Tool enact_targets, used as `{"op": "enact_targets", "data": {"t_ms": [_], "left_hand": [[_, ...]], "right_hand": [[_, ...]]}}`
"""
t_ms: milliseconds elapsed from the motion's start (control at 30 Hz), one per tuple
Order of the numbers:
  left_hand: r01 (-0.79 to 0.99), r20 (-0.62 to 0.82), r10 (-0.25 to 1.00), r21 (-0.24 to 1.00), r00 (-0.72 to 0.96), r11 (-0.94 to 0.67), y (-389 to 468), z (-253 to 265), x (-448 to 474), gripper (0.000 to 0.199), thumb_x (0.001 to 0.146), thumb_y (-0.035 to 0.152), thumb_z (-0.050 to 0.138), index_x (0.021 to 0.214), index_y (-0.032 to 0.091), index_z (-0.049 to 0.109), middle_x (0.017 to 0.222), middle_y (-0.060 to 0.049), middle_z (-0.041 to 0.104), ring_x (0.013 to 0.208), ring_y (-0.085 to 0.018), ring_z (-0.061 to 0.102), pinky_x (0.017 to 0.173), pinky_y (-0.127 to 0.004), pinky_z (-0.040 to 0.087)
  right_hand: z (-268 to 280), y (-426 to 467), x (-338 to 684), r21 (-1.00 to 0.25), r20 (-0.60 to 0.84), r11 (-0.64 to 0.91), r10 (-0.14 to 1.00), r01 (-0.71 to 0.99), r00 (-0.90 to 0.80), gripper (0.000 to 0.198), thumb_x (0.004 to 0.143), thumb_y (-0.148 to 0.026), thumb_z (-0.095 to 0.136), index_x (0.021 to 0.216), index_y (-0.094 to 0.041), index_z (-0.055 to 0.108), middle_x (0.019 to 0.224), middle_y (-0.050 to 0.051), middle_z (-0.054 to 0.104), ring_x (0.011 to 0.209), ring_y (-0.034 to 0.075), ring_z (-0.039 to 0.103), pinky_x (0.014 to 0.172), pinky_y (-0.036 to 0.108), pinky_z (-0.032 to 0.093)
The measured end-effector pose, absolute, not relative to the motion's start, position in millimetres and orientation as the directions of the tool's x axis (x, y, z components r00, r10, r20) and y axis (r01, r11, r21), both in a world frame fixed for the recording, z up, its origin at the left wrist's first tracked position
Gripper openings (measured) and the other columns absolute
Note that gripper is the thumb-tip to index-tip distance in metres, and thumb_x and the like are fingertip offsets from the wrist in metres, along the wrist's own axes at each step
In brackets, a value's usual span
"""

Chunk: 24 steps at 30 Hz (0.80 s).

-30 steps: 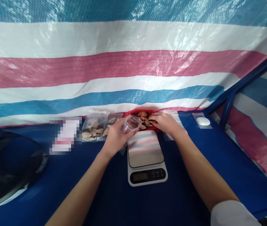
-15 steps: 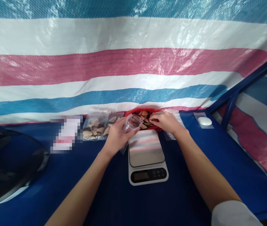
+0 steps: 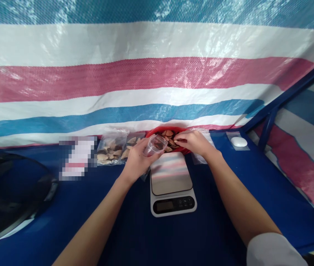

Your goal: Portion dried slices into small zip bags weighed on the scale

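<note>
My left hand (image 3: 139,157) is wrapped around a clear plastic cup (image 3: 156,145), tilted over the near left side of a red container (image 3: 157,129). Inside the container lie several brown dried slices (image 3: 169,133). Over its right side is my right hand (image 3: 197,142), fingertips pinched together among the slices, with a brown slice seemingly between them. Just below both hands stands a white digital kitchen scale (image 3: 171,173), its shiny plate bare and its display dark.
Clear zip bags of pale dried slices (image 3: 111,152) lie left of the container. A further clear bag (image 3: 200,159) lies partly under my right wrist. A white oval object (image 3: 239,142) sits on a small bag at right. A black round object (image 3: 13,195) stands far left on the blue table (image 3: 129,232).
The view has shifted very slightly. My right fingers have moved a little left among the slices. My left hand keeps the cup in the same place.
</note>
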<state>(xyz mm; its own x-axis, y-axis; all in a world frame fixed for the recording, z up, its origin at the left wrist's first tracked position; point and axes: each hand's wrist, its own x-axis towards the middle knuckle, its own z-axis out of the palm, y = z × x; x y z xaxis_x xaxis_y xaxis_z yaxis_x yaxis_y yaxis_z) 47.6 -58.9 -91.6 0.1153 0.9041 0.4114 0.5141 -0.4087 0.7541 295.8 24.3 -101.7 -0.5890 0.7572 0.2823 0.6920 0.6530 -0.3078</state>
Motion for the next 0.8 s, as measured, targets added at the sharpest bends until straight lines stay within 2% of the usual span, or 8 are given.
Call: {"op": "enact_targets", "data": {"t_ms": [200,333,567,667,800], "left_hand": [[0.498,0.399,0.909,0.768,0.120,-0.402,-60.2,-91.1,48.7,0.050,0.082,0.039,0.079,0.126,0.019,0.069,0.117,-0.009,0.076,0.108,-0.029,0.071,0.107,-0.045,0.050],[0.467,0.404,0.900,0.773,0.160,-0.430,-61.6,-88.8,50.1,0.054,0.081,0.038,0.078,0.130,0.017,0.066,0.118,-0.010,0.075,0.110,-0.028,0.070,0.103,-0.044,0.053],[0.439,0.409,0.880,0.763,0.241,-0.474,-64.4,-86.7,54.2,0.051,0.080,0.034,0.079,0.128,0.021,0.067,0.129,-0.012,0.069,0.122,-0.030,0.064,0.108,-0.046,0.050],[0.437,0.399,0.881,0.765,0.253,-0.473,-65.0,-87.3,54.9,0.051,0.081,0.036,0.079,0.128,0.020,0.067,0.129,-0.013,0.069,0.119,-0.030,0.065,0.106,-0.048,0.051],[0.431,0.399,0.880,0.767,0.258,-0.475,-64.1,-89.7,53.8,0.053,0.079,0.039,0.081,0.127,0.022,0.067,0.132,-0.012,0.068,0.124,-0.031,0.063,0.109,-0.050,0.049]], "right_hand": [[-81.2,15.3,295.3,-0.605,0.397,0.632,0.767,0.485,-0.504,0.018,0.091,-0.030,0.068,0.103,-0.023,0.080,0.105,0.003,0.080,0.092,0.022,0.076,0.083,0.030,0.057],[-57.6,-1.5,286.7,-0.707,0.424,0.624,0.751,0.335,-0.506,0.017,0.088,-0.032,0.073,0.101,-0.023,0.080,0.105,0.003,0.080,0.094,0.022,0.076,0.087,0.032,0.060],[-43.9,-20.0,269.8,-0.730,0.456,0.662,0.658,0.170,-0.599,0.018,0.089,-0.031,0.073,0.105,-0.025,0.079,0.107,0.002,0.080,0.094,0.020,0.075,0.082,0.031,0.062],[-45.0,-22.2,263.6,-0.699,0.438,0.686,0.634,0.202,-0.638,0.016,0.090,-0.026,0.071,0.103,-0.025,0.080,0.104,0.001,0.080,0.089,0.019,0.075,0.080,0.029,0.061],[-46.2,-23.4,256.7,-0.603,0.423,0.739,0.616,0.300,-0.664,0.014,0.090,-0.025,0.070,0.099,-0.026,0.081,0.103,0.001,0.080,0.093,0.020,0.074,0.086,0.028,0.057]]}}
